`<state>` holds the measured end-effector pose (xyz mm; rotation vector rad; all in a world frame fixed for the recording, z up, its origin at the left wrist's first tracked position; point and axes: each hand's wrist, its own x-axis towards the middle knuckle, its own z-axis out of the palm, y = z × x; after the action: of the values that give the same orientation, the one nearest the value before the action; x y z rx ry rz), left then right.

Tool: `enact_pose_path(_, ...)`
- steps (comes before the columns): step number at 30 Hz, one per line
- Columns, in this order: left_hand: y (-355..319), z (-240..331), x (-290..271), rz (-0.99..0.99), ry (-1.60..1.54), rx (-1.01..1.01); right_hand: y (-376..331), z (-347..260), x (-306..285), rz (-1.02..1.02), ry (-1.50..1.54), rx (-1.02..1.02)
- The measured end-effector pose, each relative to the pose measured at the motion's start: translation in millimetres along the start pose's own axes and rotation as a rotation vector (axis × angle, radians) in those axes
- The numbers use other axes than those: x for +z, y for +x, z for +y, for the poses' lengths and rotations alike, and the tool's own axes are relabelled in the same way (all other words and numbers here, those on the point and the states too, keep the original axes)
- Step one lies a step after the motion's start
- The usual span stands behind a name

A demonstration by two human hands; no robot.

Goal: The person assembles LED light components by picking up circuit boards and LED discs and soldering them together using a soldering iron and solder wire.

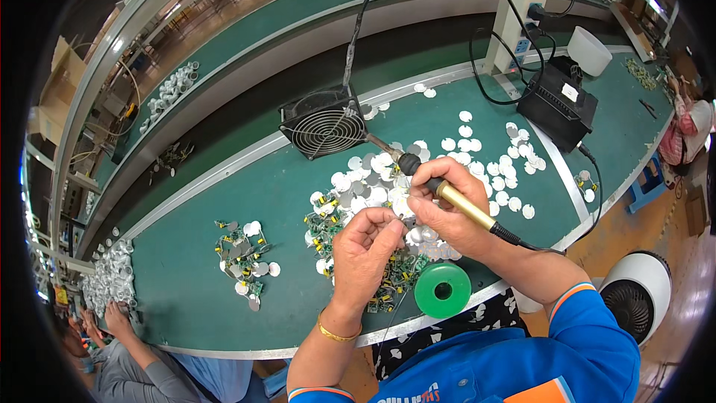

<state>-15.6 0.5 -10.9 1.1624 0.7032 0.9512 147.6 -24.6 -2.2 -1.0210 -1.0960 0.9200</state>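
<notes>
My right hand is wrapped round a soldering iron with a gold handle and a black grip. The iron's metal tip points up and left, close to the black fan. My left hand is closed in a pinch just left of my right hand; what its fingertips hold is too small to make out. Beneath both hands spreads a pile of round white discs. Small green circuit boards with yellow parts lie along the pile's left side. A green spool rests at the table's near edge, below my hands.
A smaller cluster of boards and discs lies to the left. The soldering station, a white power strip and hanging cables stand at the back right. At far left, a co-worker's hand is beside clear plastic parts.
</notes>
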Motion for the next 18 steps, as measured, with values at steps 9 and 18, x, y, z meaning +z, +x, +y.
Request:
enact_pose_path(9, 0.9, -0.3, -1.2, 0.004, -0.005, -0.008, 0.0, 1.2, -0.8, -0.010, 0.026, 0.016)
enact_pose_path(18, 1.5, 0.9, 2.1, 0.038, 0.001, -0.031, 1.0, -0.2, -0.7, -0.015, 0.031, 0.028)
